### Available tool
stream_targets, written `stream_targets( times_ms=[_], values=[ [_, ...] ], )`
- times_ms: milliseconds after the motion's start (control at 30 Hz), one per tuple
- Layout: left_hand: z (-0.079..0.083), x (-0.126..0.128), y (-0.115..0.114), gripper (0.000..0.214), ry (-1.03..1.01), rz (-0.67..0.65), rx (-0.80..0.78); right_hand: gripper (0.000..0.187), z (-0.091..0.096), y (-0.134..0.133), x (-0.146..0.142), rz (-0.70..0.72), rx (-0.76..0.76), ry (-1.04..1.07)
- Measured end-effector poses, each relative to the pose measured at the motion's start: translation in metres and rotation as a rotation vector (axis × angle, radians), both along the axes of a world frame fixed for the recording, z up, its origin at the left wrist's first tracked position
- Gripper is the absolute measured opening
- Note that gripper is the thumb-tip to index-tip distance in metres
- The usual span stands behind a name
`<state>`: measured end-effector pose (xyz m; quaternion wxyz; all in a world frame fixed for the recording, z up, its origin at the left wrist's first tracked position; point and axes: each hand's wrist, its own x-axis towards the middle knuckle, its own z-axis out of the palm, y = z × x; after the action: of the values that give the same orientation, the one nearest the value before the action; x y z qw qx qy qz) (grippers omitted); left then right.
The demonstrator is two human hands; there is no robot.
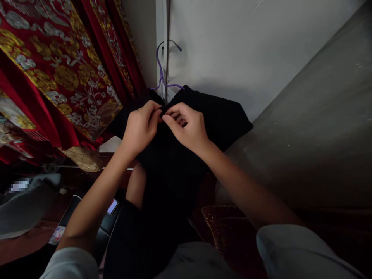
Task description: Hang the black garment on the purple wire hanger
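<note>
A black garment (221, 116) hangs on a purple wire hanger (160, 69) in front of a pale wall. My left hand (141, 128) and my right hand (187, 126) meet at the garment's neckline, just below the hanger's hook. Both hands have their fingers pinched together on the black cloth at the collar. The rest of the garment drops down between my forearms into shadow.
Red curtains with gold and silver flower patterns (58, 66) hang at the left. A grey slanted surface (314, 128) fills the right. Low at the left lie a grey cloth (26, 209) and a dark device with a small lit screen (112, 206).
</note>
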<state>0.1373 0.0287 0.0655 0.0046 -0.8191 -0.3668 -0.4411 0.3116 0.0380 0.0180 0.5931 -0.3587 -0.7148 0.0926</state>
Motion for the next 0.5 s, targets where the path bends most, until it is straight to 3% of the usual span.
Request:
stream_targets(
  times_ms=[167, 300, 400, 500],
  values=[
    [-0.007, 0.006, -0.006, 0.018, 0.044, -0.015, 0.008, 0.04, 0.016, -0.001, -0.004, 0.133, -0.114, 0.068],
    [-0.001, 0.009, 0.0, 0.02, -0.027, 0.023, 0.047, 0.028, -0.003, 0.008, -0.006, 0.038, -0.216, 0.02],
    [0.012, -0.017, 0.029, 0.018, -0.216, 0.107, 0.131, 0.023, -0.033, 0.011, -0.004, -0.019, -0.425, -0.109],
    [0.011, -0.07, 0.071, 0.021, -0.324, 0.278, 0.112, 0.021, -0.055, 0.006, 0.005, 0.081, -0.559, -0.162]
  ],
)
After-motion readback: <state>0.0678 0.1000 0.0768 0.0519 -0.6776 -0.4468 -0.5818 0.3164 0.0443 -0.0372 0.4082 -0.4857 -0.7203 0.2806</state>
